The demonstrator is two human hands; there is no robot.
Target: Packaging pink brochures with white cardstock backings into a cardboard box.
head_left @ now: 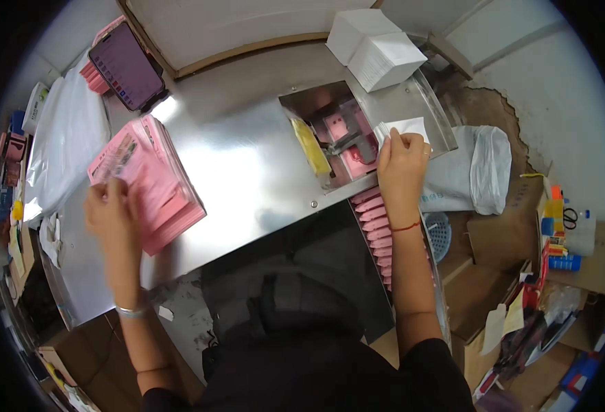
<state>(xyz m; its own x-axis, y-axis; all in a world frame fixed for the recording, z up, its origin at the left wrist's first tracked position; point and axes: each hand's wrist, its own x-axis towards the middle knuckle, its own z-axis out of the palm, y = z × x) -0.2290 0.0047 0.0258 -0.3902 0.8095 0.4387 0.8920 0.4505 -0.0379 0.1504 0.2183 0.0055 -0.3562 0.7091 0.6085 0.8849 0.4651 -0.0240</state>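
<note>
On the left of the metal worktop lies a stack of flat pink packets. My left hand is at the stack's left side, fingers curled at a pink packet on top; both are smeared by motion. My right hand pinches white paper slips at the right edge of a sunken opening, thumb and fingers closed on them. Inside that opening sit a dark metal bracket, a pink piece beneath it and a yellow strip along the left wall.
White paper stacks stand at the back right. A phone is propped at the back left beside clear plastic bags. Below my right forearm, pink packets fill a narrow tray. A white sack and cardboard boxes lie to the right.
</note>
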